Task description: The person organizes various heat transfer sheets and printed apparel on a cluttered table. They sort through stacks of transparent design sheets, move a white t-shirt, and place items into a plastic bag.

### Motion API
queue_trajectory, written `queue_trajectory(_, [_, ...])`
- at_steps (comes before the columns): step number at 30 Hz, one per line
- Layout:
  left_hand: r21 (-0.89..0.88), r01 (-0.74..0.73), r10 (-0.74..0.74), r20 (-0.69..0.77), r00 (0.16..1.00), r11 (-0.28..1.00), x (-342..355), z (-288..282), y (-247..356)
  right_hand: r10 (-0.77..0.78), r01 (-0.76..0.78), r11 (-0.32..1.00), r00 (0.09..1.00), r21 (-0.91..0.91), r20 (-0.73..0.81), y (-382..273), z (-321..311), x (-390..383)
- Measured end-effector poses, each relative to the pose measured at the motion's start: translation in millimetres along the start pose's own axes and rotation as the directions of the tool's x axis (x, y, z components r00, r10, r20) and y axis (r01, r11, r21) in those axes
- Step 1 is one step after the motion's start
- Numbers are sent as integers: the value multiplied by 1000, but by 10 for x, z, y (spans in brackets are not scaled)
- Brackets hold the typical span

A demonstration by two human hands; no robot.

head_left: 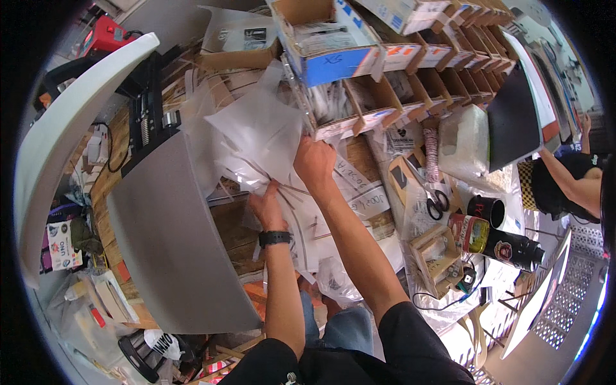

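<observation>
A clear plastic bag (256, 138), frosted-looking and wrinkled, lies over the wooden table in front of me. My left hand (266, 205), with a black watch on its wrist, pinches the near edge of the plastic. My right hand (314, 165) is closed in a fist at the right side of the same bag, its fingertips hidden. Under and beside my forearms lie more translucent plastic bags (298, 231), some with grey strips along them. Handwritten marks show on the plastic (366, 199) right of my right forearm.
A large grey panel (173, 237) with a black metal mechanism (149, 106) stands at the left. Cardboard bins (375, 106) fill the back. Black scissors (438, 204), a black mug (486, 210) and a wooden box (437, 260) sit at the right. Another person (571, 186) is at the far right.
</observation>
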State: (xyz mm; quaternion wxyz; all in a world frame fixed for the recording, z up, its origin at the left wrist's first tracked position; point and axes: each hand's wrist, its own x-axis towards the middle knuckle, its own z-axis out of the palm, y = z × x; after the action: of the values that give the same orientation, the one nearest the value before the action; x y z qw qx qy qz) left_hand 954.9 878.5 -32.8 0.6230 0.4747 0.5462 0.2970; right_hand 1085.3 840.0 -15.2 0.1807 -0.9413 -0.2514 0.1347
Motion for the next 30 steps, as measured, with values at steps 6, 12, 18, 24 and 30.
queue_trajectory(6, [-17, 76, -77, -41, 996, 997, -107, 40, 160, -14, 18, 1000, 945, 9, -326, -59, 105, 76])
queue_trajectory(12, [-78, 29, -28, 14, 1000, 997, 35, -69, -21, -250, 223, 967, 758, -121, -603, -121, -96, 103])
queue_trajectory(18, [-23, 23, -22, 37, 999, 999, 34, -21, -91, -125, 157, 983, 950, 91, -288, -47, -195, -345])
queue_trajectory(24, [-16, 36, -37, -72, 997, 999, 200, -117, -297, -176, 302, 912, 899, 276, -402, 239, -640, -965])
queue_trajectory(30, [106, -4, -7, 100, 995, 994, 296, -227, -302, 308, -147, 569, 950, 809, -44, 906, -1132, -1466])
